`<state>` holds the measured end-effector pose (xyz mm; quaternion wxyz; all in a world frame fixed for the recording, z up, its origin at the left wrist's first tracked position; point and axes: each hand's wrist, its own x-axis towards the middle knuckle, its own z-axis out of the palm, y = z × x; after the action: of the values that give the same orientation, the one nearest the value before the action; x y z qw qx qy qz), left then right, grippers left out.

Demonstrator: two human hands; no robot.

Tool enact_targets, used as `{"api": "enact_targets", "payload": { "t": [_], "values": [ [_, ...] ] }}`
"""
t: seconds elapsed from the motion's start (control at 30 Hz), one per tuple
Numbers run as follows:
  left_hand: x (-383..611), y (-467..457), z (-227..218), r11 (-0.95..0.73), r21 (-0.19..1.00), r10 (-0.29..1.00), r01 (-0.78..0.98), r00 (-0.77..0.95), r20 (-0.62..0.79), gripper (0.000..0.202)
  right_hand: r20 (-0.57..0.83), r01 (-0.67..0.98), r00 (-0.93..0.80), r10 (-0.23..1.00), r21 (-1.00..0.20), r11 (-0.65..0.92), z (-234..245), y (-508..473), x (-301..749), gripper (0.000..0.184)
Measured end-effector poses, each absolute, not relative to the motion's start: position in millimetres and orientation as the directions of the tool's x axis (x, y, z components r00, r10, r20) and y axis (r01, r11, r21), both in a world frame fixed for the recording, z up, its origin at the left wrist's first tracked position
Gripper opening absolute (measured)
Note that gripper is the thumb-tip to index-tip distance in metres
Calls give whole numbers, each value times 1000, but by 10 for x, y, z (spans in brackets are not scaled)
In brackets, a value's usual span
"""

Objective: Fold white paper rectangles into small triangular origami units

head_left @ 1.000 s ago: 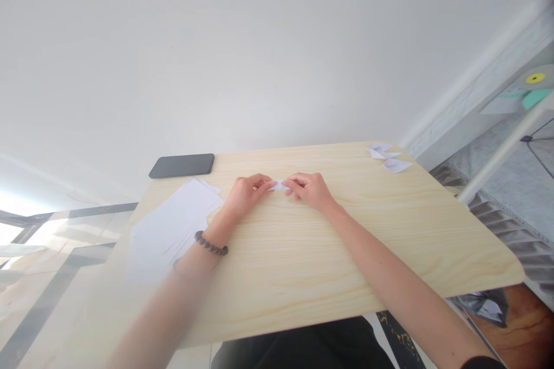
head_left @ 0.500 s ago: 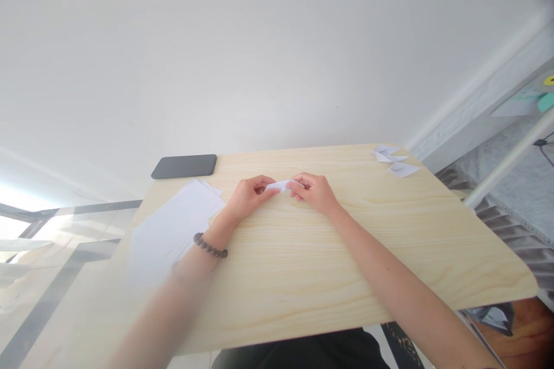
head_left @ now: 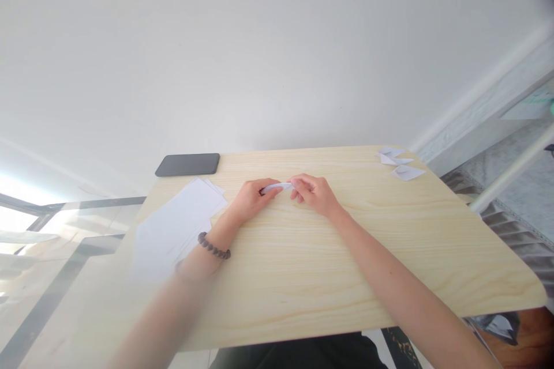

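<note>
Between my two hands is a small folded piece of white paper [head_left: 280,186], narrow and seen almost edge-on above the table. My left hand [head_left: 256,196] pinches its left end, thumb on the near side. At the right end, the thumb and fingers of my right hand [head_left: 314,192] grip it. Parts of the paper are covered by my fingers. Dark beads form a bracelet [head_left: 213,245] on my left wrist.
A stack of white paper sheets [head_left: 173,225] lies left of my left hand. Behind it rests a dark phone [head_left: 187,165]. Several folded white paper pieces [head_left: 408,172] sit at the table's [head_left: 303,277] far right corner. A wall [head_left: 277,57] stands behind the table.
The folded paper has turned from showing more of its face to a thin, edge-on strip. Both hands stay close together around it. The view has shifted slightly.
</note>
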<state>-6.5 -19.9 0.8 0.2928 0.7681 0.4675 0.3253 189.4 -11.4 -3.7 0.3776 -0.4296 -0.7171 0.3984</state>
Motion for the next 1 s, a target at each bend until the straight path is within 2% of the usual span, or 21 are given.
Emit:
{"api": "enact_targets", "payload": {
  "t": [0.13,0.27,0.5,0.67,1.0],
  "values": [
    [-67,-191,24,-403,771,905,493,339,257,35,212,326,-346,914,-886,329,-31,-110,1895,34],
    [-74,-187,34,-360,816,915,452,344,214,37,209,338,-316,926,-887,315,-53,-97,1903,33],
    [-91,-160,-4,-291,806,948,515,272,168,38,211,403,-287,934,-858,318,-92,-85,1910,35],
    [-105,-152,-15,-281,801,948,529,283,145,32,208,427,-300,931,-843,326,-84,-79,1899,21],
    [-91,-197,24,-258,792,957,553,260,131,33,153,402,-319,935,-872,280,-121,-65,1899,17]
  ]
}}
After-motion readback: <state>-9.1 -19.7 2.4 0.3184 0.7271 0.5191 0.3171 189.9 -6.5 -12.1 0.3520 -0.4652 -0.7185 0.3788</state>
